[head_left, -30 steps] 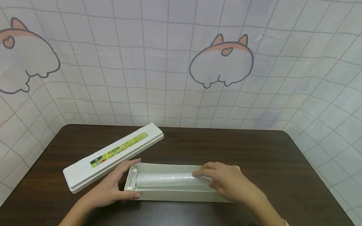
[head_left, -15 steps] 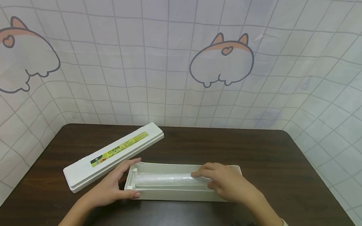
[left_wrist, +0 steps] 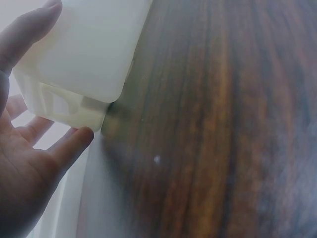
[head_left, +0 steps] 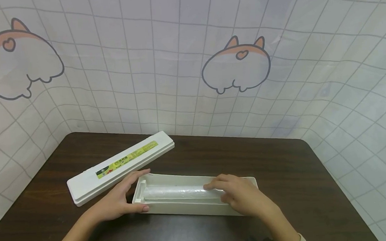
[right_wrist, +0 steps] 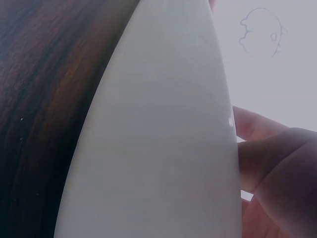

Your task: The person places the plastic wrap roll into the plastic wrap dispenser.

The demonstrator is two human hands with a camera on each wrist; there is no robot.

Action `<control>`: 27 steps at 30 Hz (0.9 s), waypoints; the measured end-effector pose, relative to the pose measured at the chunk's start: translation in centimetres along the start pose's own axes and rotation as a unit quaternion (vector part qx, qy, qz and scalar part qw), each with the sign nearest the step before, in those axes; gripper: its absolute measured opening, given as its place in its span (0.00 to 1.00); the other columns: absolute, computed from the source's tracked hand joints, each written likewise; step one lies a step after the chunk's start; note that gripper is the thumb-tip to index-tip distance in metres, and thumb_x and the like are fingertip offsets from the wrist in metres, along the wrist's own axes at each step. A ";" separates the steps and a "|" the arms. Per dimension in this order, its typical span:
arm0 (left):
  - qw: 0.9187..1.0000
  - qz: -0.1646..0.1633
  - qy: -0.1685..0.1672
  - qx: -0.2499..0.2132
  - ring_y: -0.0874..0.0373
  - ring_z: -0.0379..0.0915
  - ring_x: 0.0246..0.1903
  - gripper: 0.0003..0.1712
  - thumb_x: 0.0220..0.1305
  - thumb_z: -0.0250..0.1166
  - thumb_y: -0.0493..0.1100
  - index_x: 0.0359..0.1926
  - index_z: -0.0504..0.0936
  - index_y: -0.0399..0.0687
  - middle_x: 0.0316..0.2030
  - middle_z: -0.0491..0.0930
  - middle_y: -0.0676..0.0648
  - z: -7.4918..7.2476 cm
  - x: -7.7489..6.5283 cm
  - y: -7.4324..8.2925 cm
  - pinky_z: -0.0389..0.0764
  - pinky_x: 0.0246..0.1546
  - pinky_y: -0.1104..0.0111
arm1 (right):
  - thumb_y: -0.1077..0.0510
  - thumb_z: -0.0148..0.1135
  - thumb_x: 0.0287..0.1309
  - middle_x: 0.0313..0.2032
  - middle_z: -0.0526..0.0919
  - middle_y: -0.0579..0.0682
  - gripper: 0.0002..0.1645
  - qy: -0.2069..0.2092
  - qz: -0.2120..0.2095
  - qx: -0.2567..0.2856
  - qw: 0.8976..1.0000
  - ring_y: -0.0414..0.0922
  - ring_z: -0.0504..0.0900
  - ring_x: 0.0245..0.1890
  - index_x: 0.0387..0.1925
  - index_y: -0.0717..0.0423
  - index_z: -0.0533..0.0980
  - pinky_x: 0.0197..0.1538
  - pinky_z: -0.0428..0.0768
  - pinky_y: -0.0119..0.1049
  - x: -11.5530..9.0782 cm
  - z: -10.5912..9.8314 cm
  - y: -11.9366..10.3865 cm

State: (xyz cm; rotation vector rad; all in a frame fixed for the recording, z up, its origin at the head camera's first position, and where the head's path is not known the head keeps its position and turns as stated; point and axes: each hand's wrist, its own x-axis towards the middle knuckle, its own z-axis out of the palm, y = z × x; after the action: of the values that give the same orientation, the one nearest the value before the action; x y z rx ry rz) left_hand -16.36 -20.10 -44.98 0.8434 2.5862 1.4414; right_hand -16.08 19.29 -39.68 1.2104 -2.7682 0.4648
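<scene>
Nearest, forearms cut off at the lower edge of the head view. Left hand (head_left: 118, 202) clasping the left end of the long cream plastic dispenser box (head_left: 184, 207), thumb on the near wall, fingers curled round the far corner. Right hand (head_left: 241, 196) hiding the box's right end, fingers laid together on the glossy, translucent roll of cling film (head_left: 173, 191) lying inside. Beyond the left fingertips, flat white rectangular lid with yellow label (head_left: 120, 166), on the dark wood-grain table (head_left: 280, 167). Wrist views blurred, mostly smooth cream plastic.
</scene>
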 end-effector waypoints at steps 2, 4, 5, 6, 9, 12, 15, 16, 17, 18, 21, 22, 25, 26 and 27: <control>1.000 -0.003 0.001 0.001 0.48 0.65 0.63 0.55 0.51 0.79 0.51 0.75 0.58 0.63 0.68 0.64 0.47 0.0 0.0 0.1 0.76 0.57 0.62 | 0.73 0.66 0.48 0.53 0.81 0.35 0.38 -0.004 0.005 0.003 1.000 0.38 0.82 0.47 0.58 0.37 0.79 0.41 0.80 0.34 0.0 0.1 0.1; 1.000 -0.002 0.001 0.005 0.48 0.65 0.63 0.55 0.51 0.79 0.51 0.75 0.58 0.63 0.68 0.64 0.46 0.0 0.0 0.1 0.76 0.57 0.62 | 0.73 0.66 0.47 0.53 0.81 0.35 0.38 -0.006 0.006 0.008 1.000 0.38 0.82 0.47 0.58 0.37 0.79 0.41 0.80 0.34 0.0 0.1 0.1; 1.000 -0.002 0.002 0.005 0.48 0.65 0.63 0.55 0.51 0.79 0.51 0.75 0.58 0.62 0.68 0.64 0.45 0.0 0.0 0.1 0.76 0.57 0.62 | 0.73 0.66 0.47 0.53 0.81 0.35 0.39 -0.006 0.006 0.010 1.000 0.37 0.82 0.46 0.58 0.37 0.79 0.41 0.80 0.34 0.0 0.1 0.1; 1.000 -0.006 0.002 0.003 0.49 0.65 0.64 0.55 0.51 0.79 0.52 0.75 0.58 0.63 0.68 0.64 0.45 0.0 0.0 0.2 0.76 0.57 0.62 | 0.73 0.66 0.47 0.53 0.81 0.35 0.39 -0.006 0.006 0.014 1.000 0.37 0.82 0.46 0.58 0.37 0.79 0.41 0.80 0.33 0.1 0.1 0.2; 1.000 -0.006 0.001 0.005 0.48 0.64 0.64 0.55 0.51 0.79 0.52 0.75 0.58 0.63 0.69 0.64 0.43 0.0 0.0 0.2 0.76 0.58 0.59 | 0.74 0.66 0.46 0.53 0.82 0.35 0.39 -0.004 0.002 0.021 1.000 0.36 0.82 0.44 0.58 0.38 0.80 0.42 0.81 0.33 0.1 0.2 0.2; 1.000 -0.008 0.001 0.004 0.49 0.64 0.64 0.55 0.51 0.79 0.52 0.75 0.58 0.64 0.69 0.64 0.43 0.0 0.0 0.2 0.76 0.57 0.56 | 0.73 0.67 0.45 0.53 0.82 0.35 0.39 -0.007 0.005 0.024 1.000 0.36 0.82 0.44 0.57 0.38 0.80 0.42 0.81 0.34 0.1 0.2 0.2; 1.000 -0.007 0.000 0.008 0.50 0.64 0.64 0.55 0.51 0.79 0.52 0.75 0.58 0.65 0.69 0.64 0.44 0.0 0.0 0.1 0.76 0.58 0.57 | 0.73 0.67 0.47 0.53 0.82 0.34 0.38 -0.014 0.013 0.029 0.999 0.36 0.82 0.46 0.58 0.38 0.80 0.44 0.81 0.35 0.1 0.2 0.2; 1.000 -0.007 -0.001 0.007 0.50 0.64 0.64 0.55 0.51 0.79 0.52 0.75 0.58 0.65 0.69 0.64 0.44 0.0 0.0 0.1 0.76 0.58 0.58 | 0.73 0.67 0.47 0.54 0.82 0.35 0.38 -0.016 0.015 0.031 0.999 0.36 0.82 0.46 0.58 0.38 0.79 0.44 0.81 0.35 0.0 0.2 0.1; 1.000 -0.006 -0.001 0.010 0.51 0.64 0.64 0.55 0.51 0.79 0.52 0.75 0.58 0.65 0.69 0.64 0.44 0.0 0.0 0.1 0.76 0.58 0.59 | 0.72 0.68 0.48 0.54 0.81 0.35 0.38 -0.019 0.016 0.034 0.999 0.36 0.82 0.47 0.58 0.38 0.79 0.44 0.82 0.35 0.0 0.2 0.1; 1.000 -0.005 -0.002 0.010 0.51 0.64 0.64 0.55 0.51 0.79 0.52 0.75 0.58 0.65 0.69 0.64 0.44 0.1 0.0 0.1 0.75 0.58 0.60 | 0.72 0.68 0.48 0.54 0.81 0.35 0.38 -0.021 0.018 0.036 0.999 0.36 0.82 0.47 0.58 0.37 0.79 0.44 0.82 0.35 0.0 0.2 0.1; 1.000 -0.005 0.000 0.010 0.51 0.64 0.64 0.55 0.51 0.79 0.53 0.75 0.58 0.66 0.69 0.64 0.44 0.0 -0.1 0.0 0.75 0.58 0.60 | 0.71 0.69 0.48 0.54 0.82 0.35 0.38 -0.022 0.016 0.032 0.999 0.37 0.82 0.47 0.58 0.37 0.79 0.44 0.82 0.35 0.0 0.3 0.2; 1.000 -0.004 0.000 0.008 0.50 0.64 0.64 0.55 0.51 0.79 0.52 0.75 0.58 0.66 0.69 0.64 0.44 0.0 0.0 0.0 0.76 0.58 0.59 | 0.71 0.70 0.48 0.54 0.82 0.35 0.37 -0.021 0.015 0.029 0.999 0.37 0.83 0.47 0.58 0.37 0.79 0.44 0.82 0.36 0.1 0.3 0.2; 1.000 -0.003 -0.002 -0.001 0.49 0.63 0.65 0.55 0.51 0.79 0.51 0.75 0.57 0.65 0.69 0.63 0.44 0.0 0.0 -0.1 0.76 0.58 0.57 | 0.71 0.71 0.47 0.54 0.82 0.35 0.38 -0.018 0.008 0.023 1.000 0.38 0.83 0.48 0.58 0.38 0.79 0.44 0.82 0.37 0.1 0.4 0.4; 1.000 -0.001 -0.003 -0.006 0.48 0.64 0.65 0.55 0.51 0.79 0.51 0.75 0.57 0.65 0.69 0.63 0.43 0.1 0.0 -0.1 0.76 0.58 0.57 | 0.71 0.71 0.47 0.54 0.82 0.35 0.38 -0.019 0.009 0.023 1.000 0.38 0.83 0.48 0.58 0.37 0.79 0.45 0.82 0.37 0.1 0.4 0.4; 1.000 0.000 -0.004 -0.008 0.47 0.64 0.65 0.55 0.51 0.79 0.51 0.75 0.57 0.65 0.69 0.63 0.42 0.1 0.0 -0.1 0.76 0.58 0.58 | 0.71 0.71 0.47 0.54 0.82 0.35 0.38 -0.020 0.008 0.024 0.999 0.38 0.83 0.48 0.58 0.37 0.79 0.45 0.82 0.37 0.1 0.4 0.5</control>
State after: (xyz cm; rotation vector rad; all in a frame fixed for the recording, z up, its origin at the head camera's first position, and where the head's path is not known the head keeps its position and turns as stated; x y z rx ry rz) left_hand -16.42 -20.09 -45.10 0.8451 2.5660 1.4527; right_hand -16.50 19.38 -40.16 1.2212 -2.8181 0.5168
